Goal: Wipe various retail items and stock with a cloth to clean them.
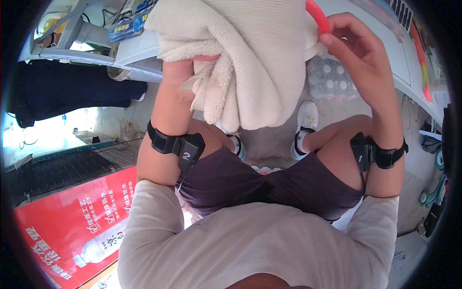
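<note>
A cream ribbed knit cloth (267, 68) with a fluffy underside hangs in folds before me, over my knees. My left hand (180, 68) grips it from the left. Most of those fingers are hidden in the folds, with only part of a finger showing. At the cloth's right edge is a smooth red curved band (318, 17), whose upper end leaves the picture. My right hand (357, 47) pinches this band's lower end between thumb and fingers. The cloth's top is cut off by the picture's rim.
A white table (388, 47) curves along the front and right. Shrink-wrapped bottles (329, 77) stand on the floor beneath it. Blue printed boxes (128, 27) lie at the upper left, above dark hanging cloth (72, 90). A red printed panel (68, 216) is at the left.
</note>
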`<state>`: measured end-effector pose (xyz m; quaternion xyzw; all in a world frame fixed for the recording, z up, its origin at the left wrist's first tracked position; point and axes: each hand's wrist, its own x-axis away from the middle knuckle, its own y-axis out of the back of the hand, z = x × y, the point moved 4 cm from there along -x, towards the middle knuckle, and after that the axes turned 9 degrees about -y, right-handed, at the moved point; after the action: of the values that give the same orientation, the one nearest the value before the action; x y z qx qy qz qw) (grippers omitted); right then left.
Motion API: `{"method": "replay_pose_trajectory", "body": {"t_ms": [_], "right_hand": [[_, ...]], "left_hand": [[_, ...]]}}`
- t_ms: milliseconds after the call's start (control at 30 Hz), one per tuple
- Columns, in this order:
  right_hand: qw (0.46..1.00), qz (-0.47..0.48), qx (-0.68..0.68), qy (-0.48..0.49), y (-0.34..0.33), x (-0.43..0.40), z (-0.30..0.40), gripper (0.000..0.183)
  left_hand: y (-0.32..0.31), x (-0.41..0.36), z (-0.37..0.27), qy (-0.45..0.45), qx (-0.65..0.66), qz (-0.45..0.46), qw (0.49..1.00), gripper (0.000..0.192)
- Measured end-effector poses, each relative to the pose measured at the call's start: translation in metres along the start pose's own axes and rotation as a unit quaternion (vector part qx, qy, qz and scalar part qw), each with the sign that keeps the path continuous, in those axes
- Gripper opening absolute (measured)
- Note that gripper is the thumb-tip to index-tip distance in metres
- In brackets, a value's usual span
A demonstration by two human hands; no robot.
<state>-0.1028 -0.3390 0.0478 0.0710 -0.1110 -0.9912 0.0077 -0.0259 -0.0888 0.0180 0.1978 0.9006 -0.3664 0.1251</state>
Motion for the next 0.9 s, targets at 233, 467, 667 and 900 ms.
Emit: {"method": "replay_pose_trajectory", "body": {"t_ms": [233,467,667,900], "right_hand": [[0.999,0.04,-0.005,-0.023,0.01,-0.002,-0.003,0.017],[0.995,0.088,-0.036,-0.04,0.012,-0.002,-0.008,0.018],[0.995,0.095,0.007,-0.02,0.009,0.002,-0.005,0.016],[0.997,0.08,-0.007,0.008,0.003,0.002,-0.001,0.016]], "left_hand": [[0.0,-0.007,-0.003,-0.004,0.002,0.012,1.0,0.053],[-0.002,-0.006,-0.003,-0.004,0.0,0.019,1.0,0.053],[-0.002,-0.005,0.0,-0.003,0.003,0.022,1.0,0.054],[0.0,-0.007,0.001,-0.007,0.006,0.025,1.0,0.055]]}}
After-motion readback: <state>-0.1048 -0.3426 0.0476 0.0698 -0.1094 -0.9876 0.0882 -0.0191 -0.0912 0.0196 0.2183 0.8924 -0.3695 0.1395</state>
